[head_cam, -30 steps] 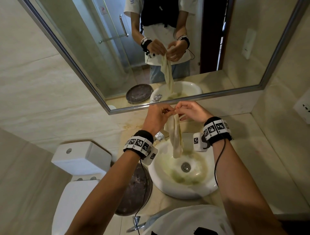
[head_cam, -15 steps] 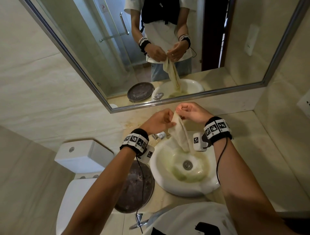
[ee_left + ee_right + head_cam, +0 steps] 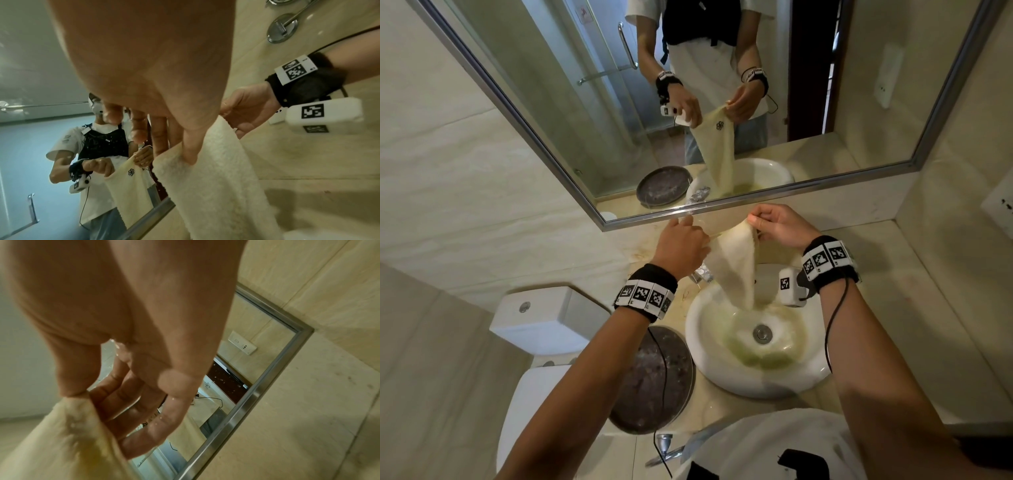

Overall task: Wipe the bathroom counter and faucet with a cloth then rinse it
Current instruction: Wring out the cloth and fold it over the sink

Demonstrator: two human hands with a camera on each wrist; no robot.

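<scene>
Looking down from the head camera, I see my left hand (image 3: 681,248) and right hand (image 3: 779,226) raised side by side just under the mirror (image 3: 756,102), each pinching an upper corner of the cream cloth (image 3: 732,263). It hangs spread between them, its lower end reaching into the white sink (image 3: 722,373), whose bowl is stained yellow-green around the drain (image 3: 761,333). A bit of the chrome faucet (image 3: 702,273) shows behind the cloth, left of it. On the beige counter (image 3: 928,325), a dark round dish (image 3: 654,377) sits just left of the sink, and a toilet (image 3: 541,322) stands further left.

From the left wrist, my thumb (image 3: 190,146) presses the towelling edge against the fingers behind it; my right hand grips the other corner nearby. The mirror shows a dark flower mark on the cloth.

From the right wrist, my thumb and fingers (image 3: 144,434) clamp the cloth's wet corner, with the mirror frame (image 3: 236,418) beyond.
</scene>
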